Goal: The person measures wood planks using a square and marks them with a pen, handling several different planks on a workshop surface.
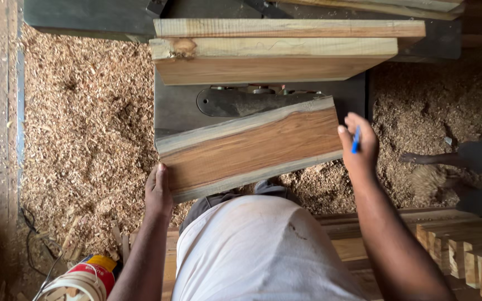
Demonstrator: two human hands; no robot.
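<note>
A short brown wooden board (252,147) with pale edges lies tilted across a dark metal machine table (177,108). My left hand (157,192) grips the board's near left end. At the right end, my right hand (358,142) presses against the board while a blue pen (356,140) sits between its fingers. A curved metal guard (241,102) shows on the table just behind the board.
Two pale planks (274,53) are stacked at the far side of the table. Wood shavings (85,122) cover the floor on both sides. Cut timber pieces (464,245) lie stacked at lower right. A bucket (82,278) stands at lower left.
</note>
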